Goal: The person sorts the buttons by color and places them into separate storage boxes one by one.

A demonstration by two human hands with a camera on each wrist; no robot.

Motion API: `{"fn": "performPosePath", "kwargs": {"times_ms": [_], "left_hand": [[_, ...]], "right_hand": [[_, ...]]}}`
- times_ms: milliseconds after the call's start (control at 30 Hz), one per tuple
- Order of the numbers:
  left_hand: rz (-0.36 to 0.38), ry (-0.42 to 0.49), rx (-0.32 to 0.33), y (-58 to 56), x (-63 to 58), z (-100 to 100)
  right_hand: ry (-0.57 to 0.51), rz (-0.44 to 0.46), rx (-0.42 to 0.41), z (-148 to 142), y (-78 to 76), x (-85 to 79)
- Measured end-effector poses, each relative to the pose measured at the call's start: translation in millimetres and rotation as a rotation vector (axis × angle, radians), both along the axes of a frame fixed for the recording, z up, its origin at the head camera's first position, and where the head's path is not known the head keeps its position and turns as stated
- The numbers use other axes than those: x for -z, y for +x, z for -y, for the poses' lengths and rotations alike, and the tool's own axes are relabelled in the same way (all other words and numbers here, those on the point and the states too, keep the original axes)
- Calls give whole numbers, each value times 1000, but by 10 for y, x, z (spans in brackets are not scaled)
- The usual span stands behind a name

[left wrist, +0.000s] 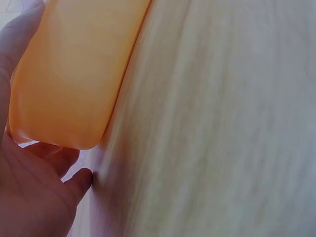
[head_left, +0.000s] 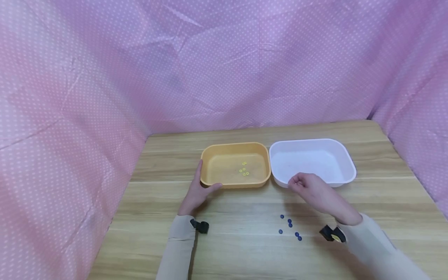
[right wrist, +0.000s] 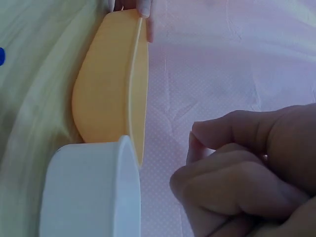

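Note:
My left hand holds the left front corner of a yellow-orange plastic tub, thumb along the front rim and fingers against the left side. Inside lie several small yellow rings. Over the front rim of a white plastic tub hovers my right hand, its fingers curled and its thumb and index fingertips together. I cannot tell whether something tiny is between them. Several small dark blue discs lie loose on the table in front of the white tub.
Both tubs stand side by side on a wood-grain table, their adjoining ends touching or nearly so. Pink dotted cloth hangs behind the table and at both sides. Black straps circle the sleeved wrists.

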State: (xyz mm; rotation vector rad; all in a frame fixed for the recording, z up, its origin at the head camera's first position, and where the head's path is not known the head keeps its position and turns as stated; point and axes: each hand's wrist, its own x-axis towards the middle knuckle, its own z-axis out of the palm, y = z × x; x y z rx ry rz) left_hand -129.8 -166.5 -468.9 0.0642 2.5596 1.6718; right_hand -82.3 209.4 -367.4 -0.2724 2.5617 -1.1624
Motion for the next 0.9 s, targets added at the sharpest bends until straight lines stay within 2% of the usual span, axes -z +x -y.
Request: {"fn": "performPosePath", "kwargs": {"times_ms": [233, 367, 433, 667, 800, 900], "left_hand": [[13, -4, 5, -2, -11, 1], [9, -4, 5, -8, -15, 3], [9, 1, 6, -10, -13, 5], [1, 2, 4, -11, 4, 13], [4, 5, 3, -4, -1, 8], [4, 7, 3, 1, -10, 1]], "right_hand": [[-37, 68, -27, -60, 162, 137], [-14, 62, -84, -53, 215, 261], [6, 95, -87, -30, 244, 327], [29, 289, -8, 65, 316, 550], [35, 321, 14, 91, 326, 638], [57, 313, 26, 105, 321, 690]]}}
